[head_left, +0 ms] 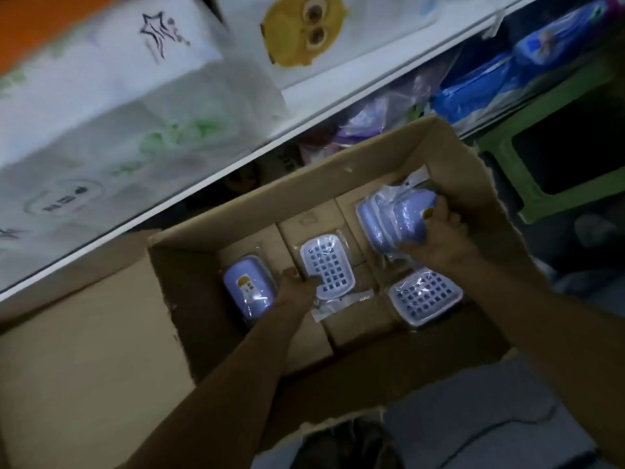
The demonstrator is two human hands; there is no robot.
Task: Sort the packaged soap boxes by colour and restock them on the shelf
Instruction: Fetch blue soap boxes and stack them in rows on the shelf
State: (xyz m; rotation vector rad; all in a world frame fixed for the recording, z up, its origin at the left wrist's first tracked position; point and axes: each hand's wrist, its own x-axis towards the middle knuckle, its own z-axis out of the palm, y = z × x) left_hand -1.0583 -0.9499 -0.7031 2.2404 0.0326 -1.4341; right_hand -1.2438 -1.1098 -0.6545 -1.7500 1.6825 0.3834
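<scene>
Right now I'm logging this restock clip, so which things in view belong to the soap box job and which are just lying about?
Part of the job:
- right hand gripping a stack of wrapped purple soap boxes
- left hand on a wrapped white-grid soap box
- purple soap box, another grid soap box
- cardboard carton
- white shelf

Lying about:
- green stool
- blue packets
- owl-print pack

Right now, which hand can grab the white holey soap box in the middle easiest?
Probably the left hand: its fingers already touch that middle soap box. The right hand is busy gripping purple soap boxes.
</scene>
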